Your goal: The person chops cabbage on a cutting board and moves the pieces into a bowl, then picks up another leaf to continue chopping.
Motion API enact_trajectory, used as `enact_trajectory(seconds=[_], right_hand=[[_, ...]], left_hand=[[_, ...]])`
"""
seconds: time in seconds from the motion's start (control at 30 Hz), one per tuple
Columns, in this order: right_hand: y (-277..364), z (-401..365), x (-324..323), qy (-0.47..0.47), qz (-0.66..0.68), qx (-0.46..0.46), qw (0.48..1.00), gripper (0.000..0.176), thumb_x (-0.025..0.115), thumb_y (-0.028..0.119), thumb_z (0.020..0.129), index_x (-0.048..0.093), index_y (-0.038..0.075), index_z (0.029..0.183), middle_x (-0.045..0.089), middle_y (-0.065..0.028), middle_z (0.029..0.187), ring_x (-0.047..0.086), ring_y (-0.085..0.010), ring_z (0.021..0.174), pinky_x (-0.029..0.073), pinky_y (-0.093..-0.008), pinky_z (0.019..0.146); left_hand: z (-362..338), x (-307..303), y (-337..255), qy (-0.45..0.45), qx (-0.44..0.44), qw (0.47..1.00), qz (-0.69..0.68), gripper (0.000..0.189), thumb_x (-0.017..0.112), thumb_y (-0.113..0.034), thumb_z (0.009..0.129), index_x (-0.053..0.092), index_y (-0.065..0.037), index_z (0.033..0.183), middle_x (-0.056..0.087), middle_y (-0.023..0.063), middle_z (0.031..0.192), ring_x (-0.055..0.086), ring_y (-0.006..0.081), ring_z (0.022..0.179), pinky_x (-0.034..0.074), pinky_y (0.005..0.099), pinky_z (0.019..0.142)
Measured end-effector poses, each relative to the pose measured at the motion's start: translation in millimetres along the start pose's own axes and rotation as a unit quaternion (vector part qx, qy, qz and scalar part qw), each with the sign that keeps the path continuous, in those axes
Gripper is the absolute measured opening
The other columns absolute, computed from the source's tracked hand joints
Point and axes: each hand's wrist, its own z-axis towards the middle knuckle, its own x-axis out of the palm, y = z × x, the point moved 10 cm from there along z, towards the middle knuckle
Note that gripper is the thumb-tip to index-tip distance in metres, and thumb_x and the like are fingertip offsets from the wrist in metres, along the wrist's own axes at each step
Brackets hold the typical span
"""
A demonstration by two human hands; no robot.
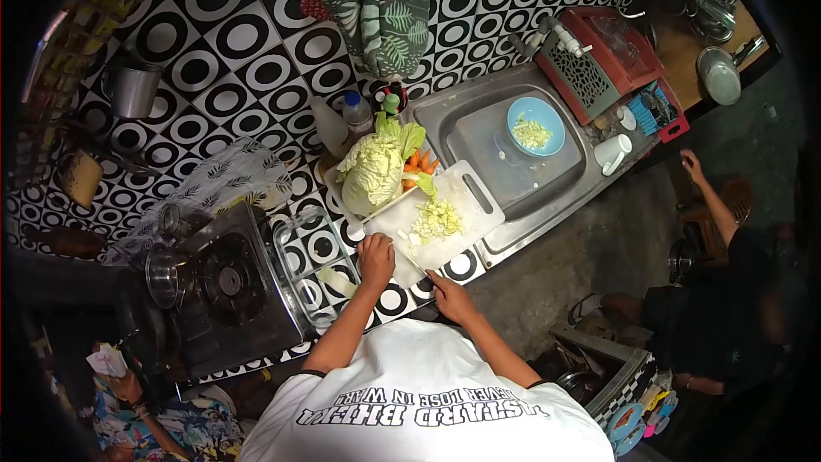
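Observation:
My right hand (451,298) is wrapped round the handle of a knife (412,263), whose blade lies low over the near side of a white cutting board (475,224). My left hand (376,262) is at the board's left corner, fingers bent and close together; what is under them, if anything, is hidden. A pile of chopped cabbage (437,220) lies on the board, with small bits near the blade. Behind the board, a large head of napa cabbage (369,173) and orange carrots (419,162) sit together in a white container.
A blue bowl (557,124) holding chopped cabbage stands in the steel sink (445,124). Left of my arms are a glass dish (286,244) and a gas stove (227,278). A white mug (612,154) stands by the red dish rack (620,68). Two other people are nearby, right and lower left.

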Motion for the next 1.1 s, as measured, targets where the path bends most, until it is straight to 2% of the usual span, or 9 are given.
enact_trajectory(seconds=[0.27,0.37,0.47,0.57,0.73,0.83,0.93,1.1], right_hand=[[-9,-1,2,-0.005,0.025,-0.013,1.000,0.048,0.047,0.006,0.090,0.050,0.011,0.137,0.064,-0.0198,0.103,0.061,-0.0334,0.094,0.048,-0.0373,0.086],[-20,-1,4,0.018,0.042,0.032,0.998,0.046,0.047,0.005,0.091,0.051,0.010,0.136,0.064,-0.0192,0.101,0.062,-0.0328,0.091,0.048,-0.0369,0.085],[-24,-4,3,-0.002,0.042,-0.014,0.999,0.044,0.047,0.006,0.091,0.053,0.011,0.135,0.065,-0.0184,0.099,0.063,-0.0327,0.089,0.049,-0.0374,0.083],[-20,-5,-4,-0.011,0.021,-0.034,0.999,0.044,0.048,0.006,0.091,0.053,0.012,0.134,0.065,-0.0183,0.099,0.063,-0.0337,0.090,0.049,-0.0381,0.083],[-23,7,-10,0.030,-0.034,0.048,0.998,0.044,0.048,0.008,0.091,0.054,0.013,0.134,0.065,-0.0186,0.107,0.061,-0.0349,0.099,0.048,-0.0389,0.088],[-13,16,-21,-0.005,-0.004,0.015,1.000,0.046,0.047,0.008,0.090,0.054,0.013,0.135,0.065,-0.0188,0.110,0.062,-0.0344,0.100,0.048,-0.0388,0.089],[-17,25,-24,0.008,-0.007,0.045,0.999,0.047,0.046,0.007,0.088,0.053,0.012,0.135,0.064,-0.0194,0.112,0.061,-0.0348,0.102,0.048,-0.0388,0.090],[-14,25,-26,0.009,-0.021,0.024,0.999,0.048,0.046,0.007,0.088,0.053,0.012,0.135,0.064,-0.0202,0.112,0.061,-0.0353,0.103,0.048,-0.0393,0.091]], left_hand=[[3,-3,5,-0.011,-0.023,1.000,-0.003,0.017,0.068,-0.007,0.076,0.065,-0.007,0.093,0.060,0.0059,0.098,0.055,0.0252,0.097,0.039,0.0387,0.087],[3,-3,7,-0.012,-0.029,1.000,-0.003,0.018,0.068,-0.007,0.076,0.065,-0.007,0.093,0.060,0.0058,0.098,0.054,0.0252,0.097,0.039,0.0385,0.088],[3,-4,7,-0.010,-0.029,1.000,-0.002,0.018,0.068,-0.007,0.076,0.065,-0.007,0.094,0.060,0.0056,0.098,0.054,0.0251,0.097,0.039,0.0384,0.088],[4,-1,9,-0.007,-0.029,1.000,-0.006,0.018,0.068,-0.007,0.077,0.065,-0.007,0.094,0.060,0.0059,0.098,0.055,0.0253,0.097,0.039,0.0386,0.087],[5,-2,10,-0.003,-0.041,0.999,-0.003,0.016,0.068,-0.008,0.077,0.065,-0.007,0.093,0.060,0.0054,0.099,0.054,0.0252,0.097,0.039,0.0386,0.089],[3,-1,11,-0.003,-0.049,0.999,-0.008,0.016,0.068,-0.008,0.077,0.065,-0.007,0.093,0.060,0.0054,0.099,0.055,0.0251,0.097,0.039,0.0387,0.089],[4,0,12,-0.008,-0.051,0.999,-0.011,0.016,0.068,-0.008,0.077,0.065,-0.007,0.093,0.060,0.0055,0.099,0.055,0.0252,0.098,0.039,0.0389,0.089],[4,-3,8,-0.014,-0.046,0.999,-0.011,0.018,0.069,-0.005,0.075,0.064,-0.006,0.092,0.060,0.0064,0.097,0.055,0.0258,0.097,0.039,0.0387,0.086]])
